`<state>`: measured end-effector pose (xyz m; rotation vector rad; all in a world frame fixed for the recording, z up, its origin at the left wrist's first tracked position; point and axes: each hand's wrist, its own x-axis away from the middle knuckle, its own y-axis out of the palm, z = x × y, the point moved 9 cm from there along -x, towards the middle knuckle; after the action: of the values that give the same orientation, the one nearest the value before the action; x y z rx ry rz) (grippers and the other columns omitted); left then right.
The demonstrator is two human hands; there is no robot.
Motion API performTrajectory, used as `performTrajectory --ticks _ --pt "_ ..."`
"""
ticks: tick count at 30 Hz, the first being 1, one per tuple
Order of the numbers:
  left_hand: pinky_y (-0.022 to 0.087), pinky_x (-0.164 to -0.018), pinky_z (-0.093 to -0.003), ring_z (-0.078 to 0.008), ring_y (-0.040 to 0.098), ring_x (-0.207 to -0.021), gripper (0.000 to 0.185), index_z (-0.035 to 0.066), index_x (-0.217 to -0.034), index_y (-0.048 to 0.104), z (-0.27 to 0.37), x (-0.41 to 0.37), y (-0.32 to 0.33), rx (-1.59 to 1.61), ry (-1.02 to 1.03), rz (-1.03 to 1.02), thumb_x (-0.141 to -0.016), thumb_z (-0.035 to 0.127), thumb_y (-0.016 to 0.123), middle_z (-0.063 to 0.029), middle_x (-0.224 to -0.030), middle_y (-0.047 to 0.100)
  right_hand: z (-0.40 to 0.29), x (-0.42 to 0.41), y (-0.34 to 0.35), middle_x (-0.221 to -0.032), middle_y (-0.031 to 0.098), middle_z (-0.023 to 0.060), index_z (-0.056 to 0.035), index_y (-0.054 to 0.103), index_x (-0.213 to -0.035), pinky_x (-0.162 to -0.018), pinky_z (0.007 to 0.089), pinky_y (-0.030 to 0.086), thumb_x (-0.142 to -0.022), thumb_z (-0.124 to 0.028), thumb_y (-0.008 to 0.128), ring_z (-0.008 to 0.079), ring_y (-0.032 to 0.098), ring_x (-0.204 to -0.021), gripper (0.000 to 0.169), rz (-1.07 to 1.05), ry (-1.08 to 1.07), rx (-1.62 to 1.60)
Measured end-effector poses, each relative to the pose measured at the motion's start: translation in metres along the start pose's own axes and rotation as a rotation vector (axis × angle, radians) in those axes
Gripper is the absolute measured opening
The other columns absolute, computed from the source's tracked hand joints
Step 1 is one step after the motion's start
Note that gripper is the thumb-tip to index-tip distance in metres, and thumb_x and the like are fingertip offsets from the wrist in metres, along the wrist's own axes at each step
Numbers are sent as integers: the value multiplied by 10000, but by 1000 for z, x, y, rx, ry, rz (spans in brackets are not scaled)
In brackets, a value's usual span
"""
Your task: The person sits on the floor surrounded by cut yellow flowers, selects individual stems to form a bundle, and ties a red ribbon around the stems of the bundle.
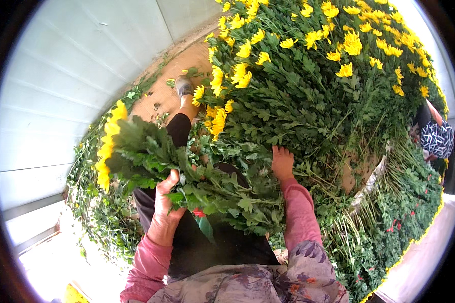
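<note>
My left hand point(167, 204) grips a bunch of yellow chrysanthemums point(144, 151) by its leafy stems. The yellow heads of the bunch face left, lined up roughly level, while the leafy stems reach right across my lap. My right hand point(282, 163) reaches forward to the near edge of a large heap of cut yellow chrysanthemums point(288, 102). Its fingertips are among the leaves, and whether they pinch a stem cannot be told. Something red point(199, 212) lies just under the held bunch, above my dark trousers.
Stacked bundles with bare stem ends and small red ties point(394, 223) lie at the right. Another person, partly visible in a patterned garment point(436, 139), is at the far right. Loose leaves point(98, 219) cover the floor at left, beside a pale panelled wall point(68, 83).
</note>
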<state>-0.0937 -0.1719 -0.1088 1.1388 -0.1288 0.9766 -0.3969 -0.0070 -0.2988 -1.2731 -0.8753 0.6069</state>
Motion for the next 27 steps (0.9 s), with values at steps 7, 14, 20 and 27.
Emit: performTrajectory --ticks 7,14,20,27 --pt "506 -904 -428 -286 647 -970 488 -9 -1184 571 -12 -18 16 93 -106 -5 -835 302 711 -136 -1070 664 52 -28 -135 -980 516 130 -67 561 -1076 -773 442 485 -725 -3 677 360 523 -966 375 424 -18 -299" --pt "533 -853 -411 -278 665 -919 431 -10 -1152 582 -20 -26 25 97 -120 -11 -844 264 708 -134 -1030 675 84 -15 -129 -1341 514 183 2 548 -1247 -977 409 427 -853 -115 674 350 498 -1222 430 158 139 -722" --pt "494 -909 -438 -296 641 -973 497 0 -1177 577 -31 -21 14 104 -157 10 -831 331 710 -137 -1073 669 70 -8 -116 -1397 469 196 12 503 -1321 -1042 399 380 -818 -189 729 339 459 -1279 587 77 211 -1007" --pt "516 -874 -408 -262 650 -944 412 33 -1167 585 -22 -12 29 127 -110 31 -841 254 706 -104 -1053 670 80 -13 -149 -1443 368 229 67 370 -1400 -1062 457 342 -739 -411 798 330 395 -1312 922 44 481 -1337"
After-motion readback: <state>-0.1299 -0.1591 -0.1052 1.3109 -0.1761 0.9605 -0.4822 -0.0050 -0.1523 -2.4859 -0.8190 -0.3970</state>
